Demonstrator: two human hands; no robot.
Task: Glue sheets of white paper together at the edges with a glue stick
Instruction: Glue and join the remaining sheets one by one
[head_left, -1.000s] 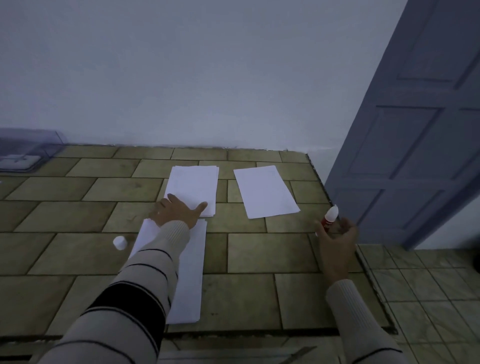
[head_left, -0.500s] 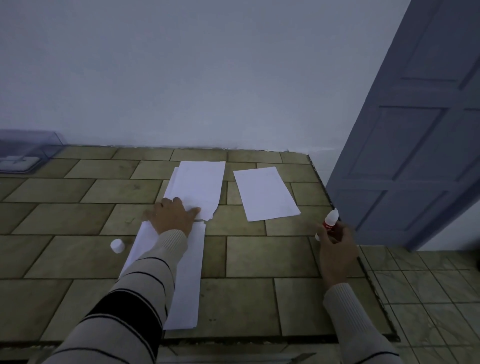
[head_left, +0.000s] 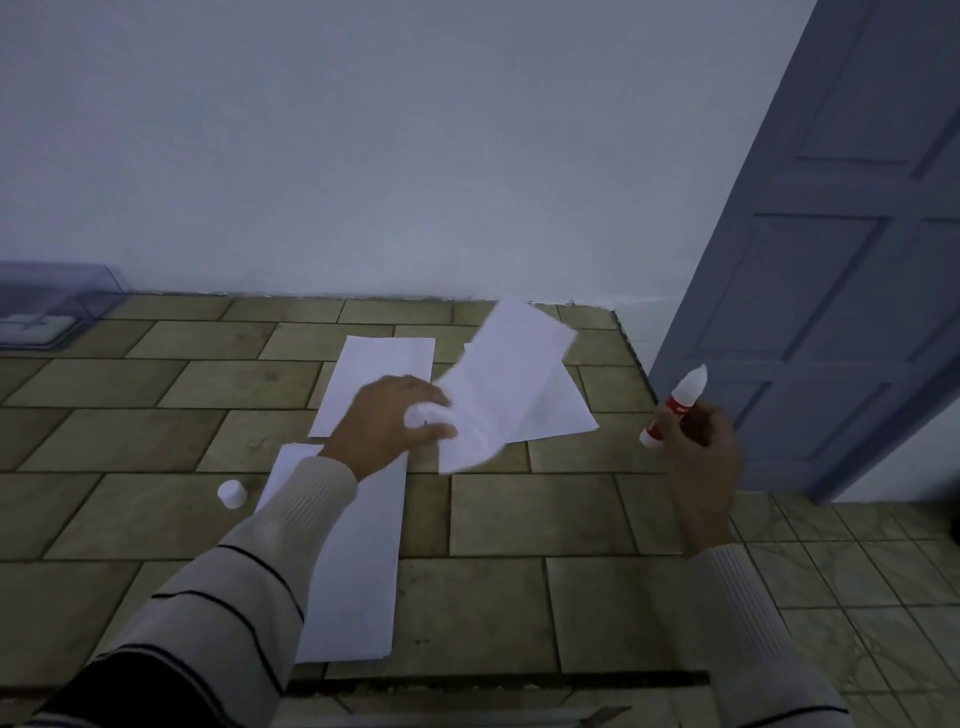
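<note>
At the middle of the tiled ledge (head_left: 519, 519), the left hand (head_left: 387, 423) pinched the near corner of a loose sheet (head_left: 498, 384) between thumb and fingers. It held the sheet off the tiles so that it slanted up toward one o'clock. Beneath that hand, a small stack of white paper (head_left: 384, 374) lay flat. A single sheet (head_left: 566, 410) lay at three o'clock from the stack, partly hidden behind the lifted one. From under the wrist, a long white strip (head_left: 353, 561) ran down toward six o'clock. It looked longer than one sheet, so some joining was probably done already, though no seam showed clearly.

Off at three o'clock, well apart from all the paper, the right hand (head_left: 701, 452) was curled round a red-and-white glue stick (head_left: 675, 405). The stick was uncapped, with its pale tip pointing up in the air. Its white cap (head_left: 231, 492) stood on the tiles at eight o'clock from the left hand, just beside the strip.

As a judgement, the task was partway through. The lifted sheet had yet to be laid down, glued along an edge and pressed onto the strip, and the stack and the single sheet remained.

At ten o'clock, against the wall, sat a clear plastic box (head_left: 52, 306). Something flat and pale lay inside it, too blurred to name.
</note>
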